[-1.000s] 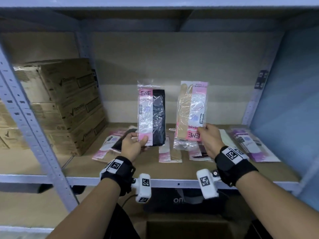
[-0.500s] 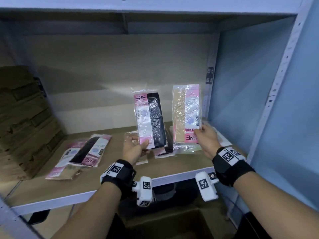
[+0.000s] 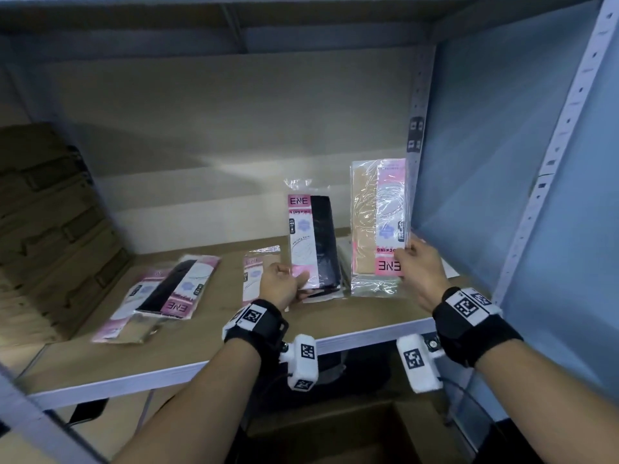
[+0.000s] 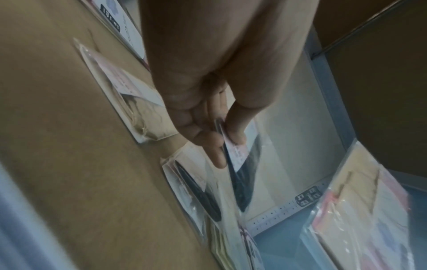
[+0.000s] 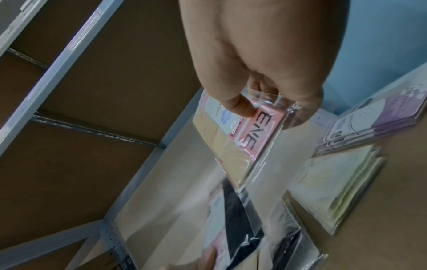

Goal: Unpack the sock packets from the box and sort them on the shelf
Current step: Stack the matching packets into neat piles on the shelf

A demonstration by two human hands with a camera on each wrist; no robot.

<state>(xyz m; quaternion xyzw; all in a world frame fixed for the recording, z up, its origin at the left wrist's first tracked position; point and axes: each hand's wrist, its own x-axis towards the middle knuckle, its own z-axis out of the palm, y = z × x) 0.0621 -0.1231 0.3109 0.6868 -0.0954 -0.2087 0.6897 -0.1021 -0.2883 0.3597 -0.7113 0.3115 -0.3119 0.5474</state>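
Note:
My left hand (image 3: 284,284) pinches the lower edge of a black sock packet (image 3: 313,239) with a pink label and holds it upright above the shelf board (image 3: 207,343); the left wrist view shows thumb and fingers (image 4: 208,138) clamped on that black sock packet (image 4: 240,175). My right hand (image 3: 415,262) grips the right edge of a beige sock packet (image 3: 375,226), upside down, near the shelf's right post. In the right wrist view the thumb (image 5: 240,106) presses on the beige sock packet (image 5: 233,146). More packets lie flat on the shelf: a black and pink pile (image 3: 170,289) at left, one (image 3: 253,272) behind my left hand.
Stacked cardboard cartons (image 3: 50,229) fill the shelf's left end. A blue wall panel (image 3: 502,195) and perforated uprights (image 3: 417,105) close the right side. An open cardboard box (image 3: 335,430) sits below the shelf. Purple-labelled packets (image 5: 379,117) and pale ones (image 5: 335,184) lie at the shelf's right end.
The view has swung right, so the cartons slid to the left. Both hands carried their packets rightward; the beige packet now stands close to the right post, higher than the black one.

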